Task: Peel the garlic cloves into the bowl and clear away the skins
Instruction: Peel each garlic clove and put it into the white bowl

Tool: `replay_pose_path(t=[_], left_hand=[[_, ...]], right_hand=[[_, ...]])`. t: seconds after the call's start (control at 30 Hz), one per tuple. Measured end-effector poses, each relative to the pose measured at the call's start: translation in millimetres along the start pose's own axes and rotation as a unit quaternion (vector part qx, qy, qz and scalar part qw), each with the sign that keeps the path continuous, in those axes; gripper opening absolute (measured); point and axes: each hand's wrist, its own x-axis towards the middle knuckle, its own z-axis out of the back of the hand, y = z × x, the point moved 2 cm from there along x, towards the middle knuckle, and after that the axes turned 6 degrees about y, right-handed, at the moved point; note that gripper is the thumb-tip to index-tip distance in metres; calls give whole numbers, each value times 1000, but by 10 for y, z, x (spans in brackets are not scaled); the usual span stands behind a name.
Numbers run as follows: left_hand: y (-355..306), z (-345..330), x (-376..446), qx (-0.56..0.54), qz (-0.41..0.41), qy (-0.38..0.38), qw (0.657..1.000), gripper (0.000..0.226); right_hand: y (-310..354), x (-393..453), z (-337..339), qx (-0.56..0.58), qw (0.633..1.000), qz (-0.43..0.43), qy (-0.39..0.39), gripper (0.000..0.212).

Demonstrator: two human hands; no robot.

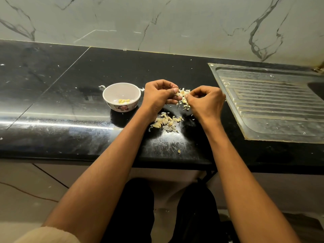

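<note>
**Papery skins half cleared, peeling under way**

Your left hand (pixel 160 92) and right hand (pixel 206 100) each pinch one garlic clove (pixel 182 93). At nine o'clock, the bowl (pixel 112 100) holds few peeled cloves (pixel 124 101); unpeeled pile (pixel 165 122) and skins litter the worktop (pixel 70 88).

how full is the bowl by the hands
Nearly empty: the small white floral-patterned bowl stands upright on the black countertop with only a few peeled yellow garlic cloves at its bottom.
</note>
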Motion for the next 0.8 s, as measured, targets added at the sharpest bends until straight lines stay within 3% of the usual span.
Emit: replay_pose_path(t=[0.57,0.67,0.77,0.8], left_hand=[[36,33,34,16,-16,-13,1000,7],[51,41,49,-2,-20,-11,1000,4],[66,48,59,-9,-16,-17,1000,4],[69,53,61,-9,-14,-19,1000,4]], right_hand=[[-19,27,-34,18,998,-44,46,24],[-20,20,-40,28,998,-22,56,6],[-16,17,-42,44,996,-12,78,32],[-14,24,-39,57,996,-11,74,32]])
